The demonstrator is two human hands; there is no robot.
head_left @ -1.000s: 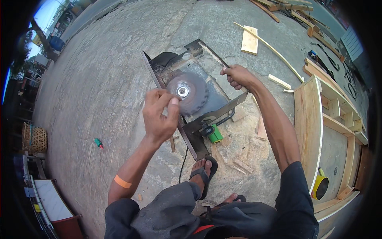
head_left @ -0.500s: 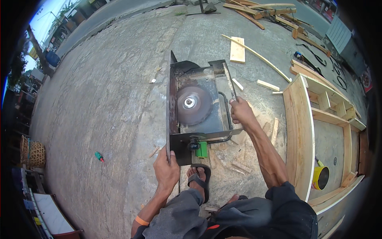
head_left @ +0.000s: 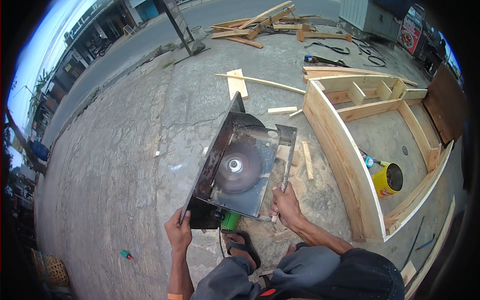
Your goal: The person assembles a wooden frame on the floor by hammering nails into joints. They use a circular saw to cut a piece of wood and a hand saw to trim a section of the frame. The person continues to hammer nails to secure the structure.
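Since half a second ago the left hand (head_left: 179, 231) has come up off the ground and taken the saw's lower left corner, and the saw (head_left: 239, 169) has tipped so its left edge stands higher.

Far left on the concrete ground (head_left: 120, 165) lies a small green and red thing (head_left: 126, 254), too small to make out. The left hand's grip is closed over the dark bottom corner of the metal plate. The saw lies just ahead of the person's sandalled foot (head_left: 243, 247), underside up: a flat, rusty rectangular plate with a round toothed blade (head_left: 238, 171) at its middle and a bright hub. Its long axis runs from near the person up and away, leaning a little right. A green part (head_left: 230, 220) shows under the near edge; the motor body is hidden beneath the plate. The right hand (head_left: 286, 205) is wrapped around the plate's right rail near its lower end. Sawdust and short wood scraps (head_left: 307, 160) lie beside it. Further right stands a curved frame of pale planks (head_left: 345, 165), with a yellow can (head_left: 387, 180) inside it.
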